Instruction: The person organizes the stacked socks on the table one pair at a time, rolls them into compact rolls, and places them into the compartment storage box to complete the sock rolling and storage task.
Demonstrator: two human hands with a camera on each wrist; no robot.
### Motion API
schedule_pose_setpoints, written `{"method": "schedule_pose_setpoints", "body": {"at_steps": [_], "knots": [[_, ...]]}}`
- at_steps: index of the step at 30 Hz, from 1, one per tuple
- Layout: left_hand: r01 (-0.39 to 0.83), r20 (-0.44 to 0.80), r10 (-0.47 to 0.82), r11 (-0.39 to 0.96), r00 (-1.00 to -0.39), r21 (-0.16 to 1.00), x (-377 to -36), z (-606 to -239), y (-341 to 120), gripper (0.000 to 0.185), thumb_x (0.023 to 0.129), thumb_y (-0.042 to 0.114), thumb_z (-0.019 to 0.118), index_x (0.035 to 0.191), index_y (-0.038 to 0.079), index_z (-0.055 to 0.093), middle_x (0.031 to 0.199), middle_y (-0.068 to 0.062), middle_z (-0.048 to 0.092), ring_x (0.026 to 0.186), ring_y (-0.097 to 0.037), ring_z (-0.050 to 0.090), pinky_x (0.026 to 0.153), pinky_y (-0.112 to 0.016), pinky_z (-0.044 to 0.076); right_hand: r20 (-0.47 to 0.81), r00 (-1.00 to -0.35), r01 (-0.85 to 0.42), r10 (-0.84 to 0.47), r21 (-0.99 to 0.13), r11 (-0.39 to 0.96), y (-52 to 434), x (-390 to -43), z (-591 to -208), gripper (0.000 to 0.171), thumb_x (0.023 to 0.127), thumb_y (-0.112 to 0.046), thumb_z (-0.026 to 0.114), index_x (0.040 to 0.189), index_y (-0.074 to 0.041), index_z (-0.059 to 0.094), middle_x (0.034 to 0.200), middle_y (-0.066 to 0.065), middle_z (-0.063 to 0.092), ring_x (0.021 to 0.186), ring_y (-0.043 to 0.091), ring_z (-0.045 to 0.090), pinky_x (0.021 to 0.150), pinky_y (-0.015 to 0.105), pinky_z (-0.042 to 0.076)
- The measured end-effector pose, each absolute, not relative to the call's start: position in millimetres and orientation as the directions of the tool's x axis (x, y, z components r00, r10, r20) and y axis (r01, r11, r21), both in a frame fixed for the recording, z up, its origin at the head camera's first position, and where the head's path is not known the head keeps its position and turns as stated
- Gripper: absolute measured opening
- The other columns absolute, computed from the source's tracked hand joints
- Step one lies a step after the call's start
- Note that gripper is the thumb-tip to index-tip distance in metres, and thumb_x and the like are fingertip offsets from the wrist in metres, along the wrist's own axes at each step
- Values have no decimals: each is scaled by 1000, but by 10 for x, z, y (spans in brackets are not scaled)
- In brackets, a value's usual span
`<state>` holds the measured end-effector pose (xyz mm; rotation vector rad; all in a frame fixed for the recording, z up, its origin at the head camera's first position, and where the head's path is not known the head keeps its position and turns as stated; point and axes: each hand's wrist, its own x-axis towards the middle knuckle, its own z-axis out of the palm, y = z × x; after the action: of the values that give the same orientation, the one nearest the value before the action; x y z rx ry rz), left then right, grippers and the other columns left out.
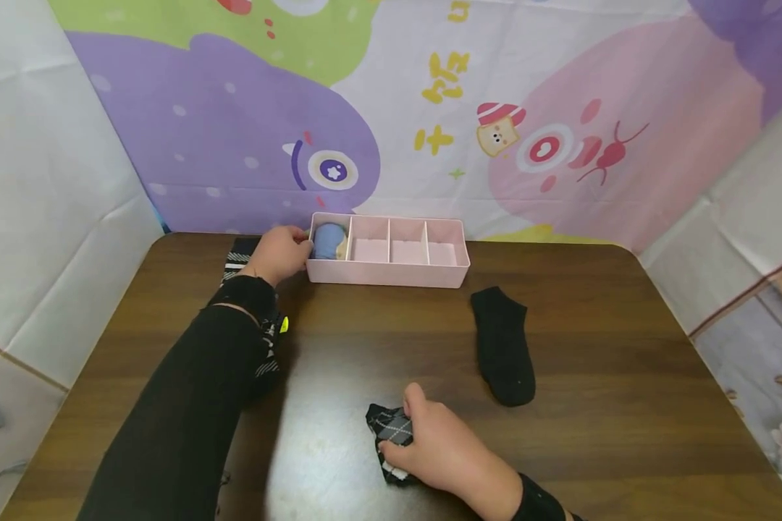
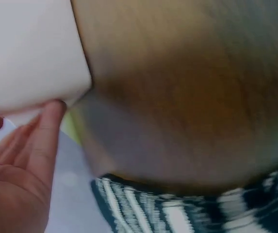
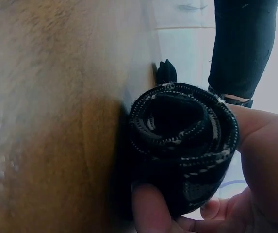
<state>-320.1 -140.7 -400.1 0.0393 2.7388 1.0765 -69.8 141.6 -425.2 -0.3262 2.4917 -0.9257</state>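
A pink divided box [image 1: 391, 273] stands at the table's far edge, with a rolled blue sock [image 1: 329, 240] in its leftmost compartment. My left hand [image 1: 280, 253] touches the box's left end; in the left wrist view its fingers [image 2: 44, 141] lie fairly straight against the box's corner [image 2: 32, 53]. A black-and-white striped sock [image 1: 237, 262] [image 2: 187, 213] lies flat just beside that hand. Near the front edge my right hand [image 1: 433, 443] grips a rolled black plaid sock [image 1: 391, 427] [image 3: 182, 141], thumb and fingers [image 3: 151, 208] curled round the roll on the table.
A flat black sock [image 1: 503, 346] lies on the brown wooden table [image 1: 612, 304], right of centre. The box's other three compartments hold nothing. A cartoon-printed cloth [image 1: 391, 108] hangs behind the table, and white sheets close in both sides.
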Motion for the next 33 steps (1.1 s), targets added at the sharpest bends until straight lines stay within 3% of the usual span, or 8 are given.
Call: {"method": "schedule_pose_setpoints", "body": {"at_steps": [11,17,20,26,33], "knots": [[-30,-193,114,788,-975,615,-3187,-3923,-1297,31,103,12,46,118,-4,68,103,-18,67,93,-32,61,80,-43,50,-291,-877,-98,-384,-673,734,1443,-705,-4295,44,87,-31,76,104,-13,40,64,-4,50,51,10,44,49,27,37],[-15,-141,84,809,-987,587,-3179,-3943,-1268,24,101,9,45,95,-1,66,82,-13,53,81,-31,53,67,-38,40,-298,-860,-95,-413,-702,706,1442,-777,-4277,41,83,-27,73,102,-13,40,61,-7,40,48,9,37,47,27,31],[-27,-144,71,811,-987,584,-3161,-3931,-1263,23,101,8,45,90,0,63,77,-11,49,78,-30,51,64,-37,38,-304,-852,-103,-426,-701,706,1460,-891,-4192,41,83,-27,73,103,-13,41,60,-7,42,47,9,38,46,27,33],[-17,-132,72,821,-989,571,-3147,-3894,-1272,21,100,7,47,89,0,64,86,-14,55,85,-32,53,71,-39,40,-234,-909,-102,-344,-676,729,1467,-1494,-3824,44,86,-27,76,106,-10,40,79,6,61,58,16,56,52,33,48],[-9,-124,77,813,-989,582,-3166,-3921,-1289,22,96,4,48,75,5,53,74,-8,46,75,-29,49,64,-36,36,-160,-970,-36,-183,-649,760,1289,-2489,-3479,48,87,-34,72,111,-6,40,100,15,56,83,26,58,66,35,50]]}}
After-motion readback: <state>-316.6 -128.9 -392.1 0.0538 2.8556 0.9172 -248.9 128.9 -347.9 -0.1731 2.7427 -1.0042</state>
